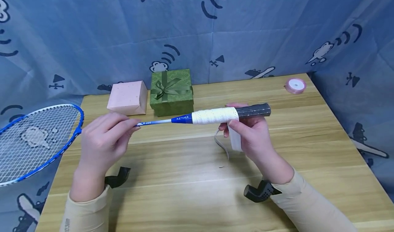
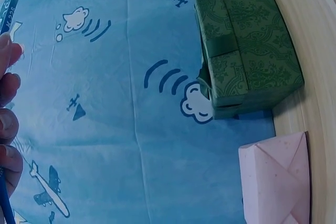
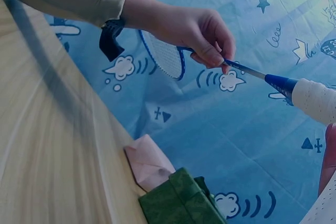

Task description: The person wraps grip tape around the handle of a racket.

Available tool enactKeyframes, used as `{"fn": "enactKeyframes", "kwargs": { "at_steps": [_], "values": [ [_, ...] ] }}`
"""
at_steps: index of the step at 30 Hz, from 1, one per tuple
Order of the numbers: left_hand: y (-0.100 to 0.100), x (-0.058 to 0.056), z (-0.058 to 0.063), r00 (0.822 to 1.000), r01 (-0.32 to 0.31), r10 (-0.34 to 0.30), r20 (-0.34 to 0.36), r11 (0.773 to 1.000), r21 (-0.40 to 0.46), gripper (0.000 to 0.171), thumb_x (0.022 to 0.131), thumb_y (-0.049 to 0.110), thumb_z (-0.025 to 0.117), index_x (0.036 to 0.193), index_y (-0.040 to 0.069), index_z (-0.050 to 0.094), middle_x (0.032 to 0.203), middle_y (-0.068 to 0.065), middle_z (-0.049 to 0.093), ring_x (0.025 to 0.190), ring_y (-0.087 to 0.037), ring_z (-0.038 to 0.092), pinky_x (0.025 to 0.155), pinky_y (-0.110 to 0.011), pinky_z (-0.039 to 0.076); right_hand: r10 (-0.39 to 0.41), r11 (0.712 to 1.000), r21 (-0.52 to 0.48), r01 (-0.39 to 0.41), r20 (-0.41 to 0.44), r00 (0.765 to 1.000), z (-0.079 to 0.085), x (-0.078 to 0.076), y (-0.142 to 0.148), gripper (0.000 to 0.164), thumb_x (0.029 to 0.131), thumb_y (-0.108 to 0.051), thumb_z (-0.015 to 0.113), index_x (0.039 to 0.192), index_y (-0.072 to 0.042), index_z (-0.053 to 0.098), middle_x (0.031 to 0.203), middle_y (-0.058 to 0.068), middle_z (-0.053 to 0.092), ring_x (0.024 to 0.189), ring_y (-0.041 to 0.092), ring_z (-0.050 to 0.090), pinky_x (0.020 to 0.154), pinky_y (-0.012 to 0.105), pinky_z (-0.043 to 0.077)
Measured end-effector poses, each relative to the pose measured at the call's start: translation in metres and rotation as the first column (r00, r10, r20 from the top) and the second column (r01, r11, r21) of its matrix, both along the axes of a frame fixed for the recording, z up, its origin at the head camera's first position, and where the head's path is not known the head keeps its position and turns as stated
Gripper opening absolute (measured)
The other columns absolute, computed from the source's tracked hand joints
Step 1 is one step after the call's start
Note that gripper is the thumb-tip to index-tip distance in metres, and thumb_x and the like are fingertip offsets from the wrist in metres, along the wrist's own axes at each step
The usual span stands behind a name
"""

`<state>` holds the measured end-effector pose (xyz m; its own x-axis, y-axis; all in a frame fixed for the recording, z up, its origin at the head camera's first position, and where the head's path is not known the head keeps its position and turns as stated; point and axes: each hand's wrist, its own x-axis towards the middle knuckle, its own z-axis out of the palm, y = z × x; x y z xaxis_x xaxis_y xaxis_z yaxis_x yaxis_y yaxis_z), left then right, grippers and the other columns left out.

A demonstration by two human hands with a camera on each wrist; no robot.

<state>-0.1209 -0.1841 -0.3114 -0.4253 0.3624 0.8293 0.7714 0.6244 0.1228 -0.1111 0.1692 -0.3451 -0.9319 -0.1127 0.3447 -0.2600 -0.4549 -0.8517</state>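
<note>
A blue and white badminton racket (image 1: 181, 118) is held level above the wooden table, its strung head off to the left. My left hand (image 1: 106, 139) pinches the thin shaft between thumb and fingers. White perforated grip tape (image 1: 212, 116) is wound round the handle from the blue cone to about midway. Beyond it the black handle end (image 1: 253, 110) shows bare. With thumb and fingers my right hand (image 1: 252, 132) grips the handle where the winding stops. A loose length of tape (image 1: 235, 139) hangs down there, and a thin pale strip (image 1: 222, 145) dangles beside it.
At the back of the table (image 1: 184, 197) stand a pink wrapped box (image 1: 127, 97) and a green gift box (image 1: 172, 103) with a bow. A pink ribbon roll (image 1: 296, 85) lies at the back right. Blue patterned cloth (image 1: 197, 30) hangs behind.
</note>
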Motion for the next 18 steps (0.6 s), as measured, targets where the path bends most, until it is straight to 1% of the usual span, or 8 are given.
{"fn": "enactKeyframes", "kwargs": {
  "at_steps": [2, 5, 8, 11, 14, 16, 18],
  "values": [
    [0.0001, 0.0008, 0.0009, 1.000, -0.008, 0.008, -0.004, 1.000, -0.001, 0.030, 0.103, 0.025, 0.065, 0.090, 0.003, 0.080, 0.076, -0.010, 0.070, 0.060, -0.029, 0.060, 0.053, -0.043, 0.046, -0.011, 1.000, 0.001, 0.011, -0.002, 1.000, 0.0000, 0.0003, -0.0008, 0.032, 0.094, 0.016, 0.058, 0.117, -0.001, 0.071, 0.094, 0.012, 0.077, 0.074, 0.021, 0.074, 0.062, 0.028, 0.060],
    [0.0007, 0.0018, 0.0017, 1.000, -0.016, 0.016, -0.013, 1.000, 0.001, 0.031, 0.103, 0.025, 0.065, 0.089, 0.002, 0.080, 0.076, -0.010, 0.069, 0.058, -0.028, 0.059, 0.052, -0.042, 0.045, -0.052, 0.999, 0.009, 0.051, 0.014, 0.999, 0.0003, 0.0016, -0.0032, 0.029, 0.093, 0.017, 0.058, 0.109, -0.002, 0.073, 0.091, 0.012, 0.077, 0.071, 0.020, 0.073, 0.063, 0.028, 0.060],
    [0.0008, 0.0026, 0.0021, 1.000, -0.018, 0.018, -0.011, 1.000, -0.012, 0.033, 0.103, 0.029, 0.066, 0.088, 0.003, 0.079, 0.075, -0.008, 0.068, 0.054, -0.024, 0.055, 0.048, -0.038, 0.041, -0.089, 0.996, 0.005, 0.089, 0.046, 0.995, 0.0006, 0.0032, -0.0052, 0.027, 0.093, 0.017, 0.058, 0.104, -0.003, 0.073, 0.087, 0.013, 0.078, 0.069, 0.019, 0.073, 0.063, 0.028, 0.060],
    [0.0000, 0.0029, 0.0017, 1.000, -0.015, 0.015, -0.002, 0.999, -0.032, 0.034, 0.102, 0.031, 0.066, 0.087, 0.004, 0.079, 0.072, -0.006, 0.066, 0.051, -0.019, 0.049, 0.045, -0.032, 0.037, -0.112, 0.994, 0.018, 0.112, 0.056, 0.992, 0.0004, 0.0037, -0.0062, 0.025, 0.094, 0.016, 0.059, 0.101, -0.003, 0.072, 0.084, 0.013, 0.077, 0.068, 0.020, 0.073, 0.062, 0.029, 0.060],
    [-0.0014, 0.0023, 0.0000, 1.000, -0.007, 0.007, 0.009, 0.999, -0.046, 0.034, 0.102, 0.031, 0.067, 0.085, 0.005, 0.079, 0.071, -0.005, 0.065, 0.050, -0.016, 0.047, 0.045, -0.030, 0.036, -0.104, 0.994, 0.039, 0.102, 0.054, 0.993, -0.0007, 0.0030, -0.0059, 0.025, 0.095, 0.015, 0.057, 0.105, -0.004, 0.070, 0.086, 0.012, 0.077, 0.070, 0.021, 0.074, 0.061, 0.029, 0.060],
    [-0.0022, 0.0013, -0.0017, 1.000, -0.003, 0.003, 0.014, 0.999, -0.051, 0.033, 0.102, 0.030, 0.067, 0.084, 0.005, 0.078, 0.070, -0.004, 0.065, 0.049, -0.015, 0.046, 0.045, -0.029, 0.036, -0.074, 0.997, 0.035, 0.073, 0.053, 0.996, -0.0023, 0.0017, -0.0049, 0.029, 0.095, 0.015, 0.055, 0.111, -0.005, 0.069, 0.089, 0.011, 0.075, 0.073, 0.021, 0.074, 0.061, 0.029, 0.059],
    [-0.0027, 0.0004, -0.0036, 1.000, -0.001, 0.002, 0.021, 0.998, -0.056, 0.032, 0.102, 0.030, 0.067, 0.084, 0.006, 0.078, 0.070, -0.003, 0.065, 0.048, -0.013, 0.045, 0.045, -0.028, 0.034, -0.029, 1.000, 0.005, 0.029, 0.048, 0.998, -0.0041, 0.0004, -0.0033, 0.034, 0.095, 0.014, 0.055, 0.120, -0.006, 0.068, 0.093, 0.010, 0.075, 0.075, 0.020, 0.074, 0.061, 0.028, 0.059]
  ]
}}
